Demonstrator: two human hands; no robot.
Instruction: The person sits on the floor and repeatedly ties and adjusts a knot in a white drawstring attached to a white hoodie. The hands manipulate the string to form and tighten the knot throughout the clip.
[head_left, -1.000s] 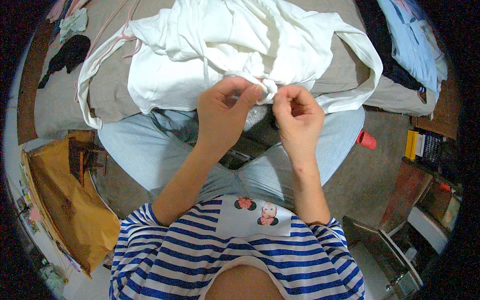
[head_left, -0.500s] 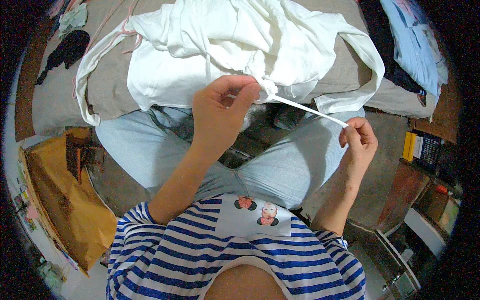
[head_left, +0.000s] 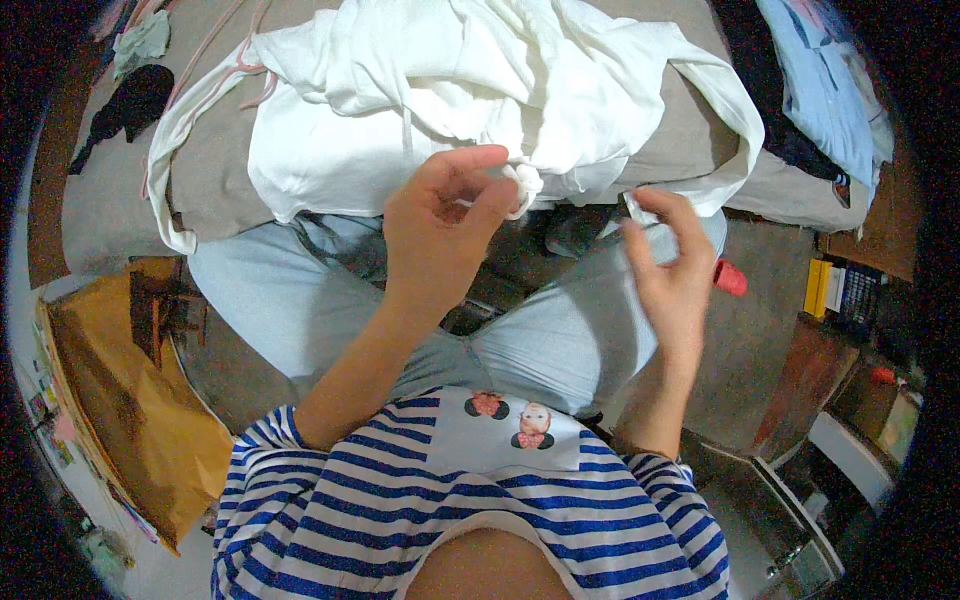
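A white cloth garment (head_left: 330,150) lies bunched over the edge of the bed in front of me. At its near side my left hand (head_left: 440,210) is closed, thumb and fingers around a knotted white strip (head_left: 525,185), with its index finger stretched above it. My right hand (head_left: 670,255) is over my right knee, its thumb and fingers apart, holding nothing that I can see. A long white band of the garment (head_left: 740,140) curves round behind that hand, and its end is partly hidden by the fingers.
The garment rests on a grey-beige bedcover (head_left: 110,190). Black cloth (head_left: 135,100) and pink cords lie at left, light-blue clothing (head_left: 825,90) at far right. A brown paper sheet (head_left: 130,380) stands at lower left. A red object (head_left: 731,278) is beside my right knee.
My right hand has let go of the white strip it was pulling taut, opened, and moved left and up. The left hand stays at the knot, nearly in place.
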